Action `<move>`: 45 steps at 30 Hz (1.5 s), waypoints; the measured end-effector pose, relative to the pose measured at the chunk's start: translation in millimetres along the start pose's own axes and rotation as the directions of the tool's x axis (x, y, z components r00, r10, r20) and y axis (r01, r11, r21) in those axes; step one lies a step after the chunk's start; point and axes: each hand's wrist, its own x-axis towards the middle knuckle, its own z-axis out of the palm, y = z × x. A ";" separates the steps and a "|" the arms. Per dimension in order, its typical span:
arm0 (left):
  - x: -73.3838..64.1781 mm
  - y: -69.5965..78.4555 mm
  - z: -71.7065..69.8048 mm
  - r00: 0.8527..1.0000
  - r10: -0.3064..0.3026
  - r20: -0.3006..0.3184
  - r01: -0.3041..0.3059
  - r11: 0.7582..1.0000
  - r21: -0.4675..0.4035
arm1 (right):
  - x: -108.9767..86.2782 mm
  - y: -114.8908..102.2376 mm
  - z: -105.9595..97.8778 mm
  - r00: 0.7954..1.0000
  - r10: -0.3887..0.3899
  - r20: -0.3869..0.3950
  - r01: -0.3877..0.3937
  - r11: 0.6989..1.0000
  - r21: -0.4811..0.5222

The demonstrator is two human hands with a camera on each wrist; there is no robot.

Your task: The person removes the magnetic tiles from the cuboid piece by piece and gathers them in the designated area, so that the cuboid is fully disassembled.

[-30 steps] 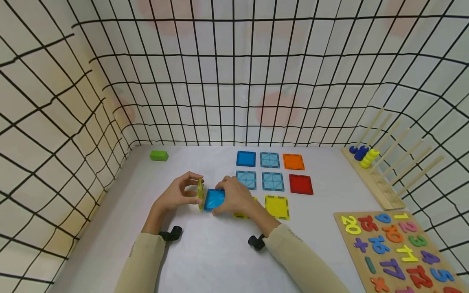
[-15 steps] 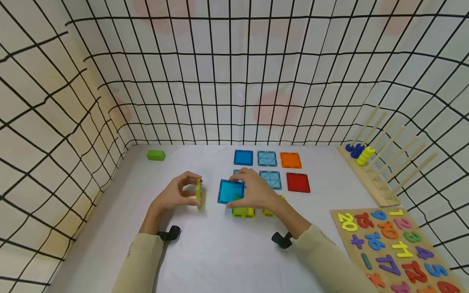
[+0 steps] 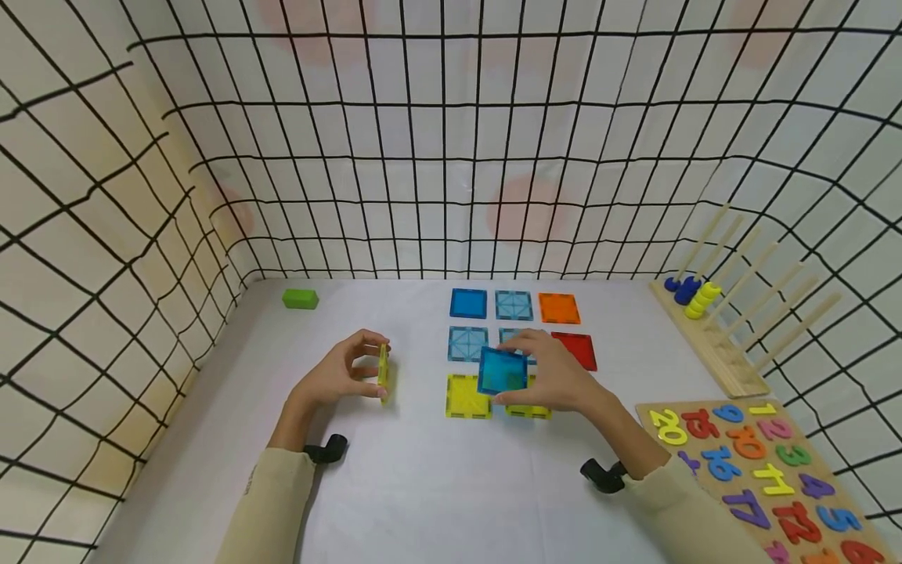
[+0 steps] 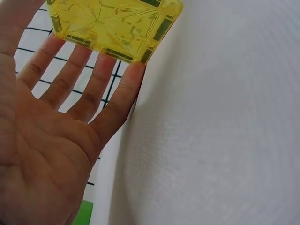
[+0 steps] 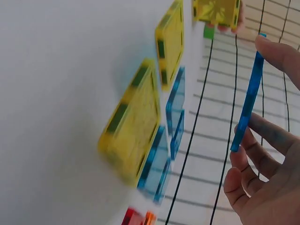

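Note:
My left hand (image 3: pixel 343 371) holds a yellow square magnetic tile (image 3: pixel 384 374) upright on its edge, thumb on the near side and fingertips on the far side. The left wrist view shows that yellow tile (image 4: pixel 108 26) at the fingertips, with dark magnets along its frame. Between thumb and fingers, my right hand (image 3: pixel 557 372) pinches a blue square tile (image 3: pixel 502 370). It is raised over two yellow tiles lying flat, the left one (image 3: pixel 465 399) mostly uncovered. From the right wrist, the blue tile (image 5: pixel 248 98) appears edge-on, apart from the flat tiles.
Behind the yellow tiles lie light blue tiles (image 3: pixel 468 345), a red tile (image 3: pixel 579 352), a blue tile (image 3: pixel 468 303) and an orange tile (image 3: pixel 560 308). A green block (image 3: pixel 300 298) sits back left. On the right are a wooden peg stand (image 3: pixel 712 337) and number board (image 3: pixel 747 470). Black mesh surrounds the table.
My right hand has lifted the blue tile from beside the left hand and carried it rightward over the yellow tiles. My left hand keeps its yellow tile in nearly the same place.

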 end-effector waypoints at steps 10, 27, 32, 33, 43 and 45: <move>1.3 2.3 1.7 1.000 -0.011 0.014 0.011 1.000 0.005 | -24.0 47.9 -21.1 0.997 0.079 -0.021 -0.079 0.997 0.025; -3.8 3.8 1.4 0.992 -0.126 -0.008 0.126 0.989 0.080 | -45.5 94.6 -25.1 0.982 0.176 0.074 -0.170 0.982 -0.079; -4.2 3.9 0.4 0.988 -0.155 -0.004 0.155 0.983 0.102 | -45.4 100.8 -22.0 0.980 0.167 0.110 -0.155 0.982 -0.109; -3.7 4.1 0.3 0.989 -0.151 0.000 0.150 0.983 0.101 | -45.1 101.6 -21.5 0.980 0.163 0.114 -0.150 0.982 -0.112; -1.6 -0.7 1.2 0.990 -0.143 0.019 0.141 0.986 0.086 | -46.3 109.5 -15.1 0.972 0.181 0.152 -0.160 0.977 -0.141; -1.5 -1.1 2.2 0.991 -0.129 0.020 0.127 0.988 0.083 | -46.1 110.1 -14.8 0.971 0.182 0.157 -0.161 0.977 -0.136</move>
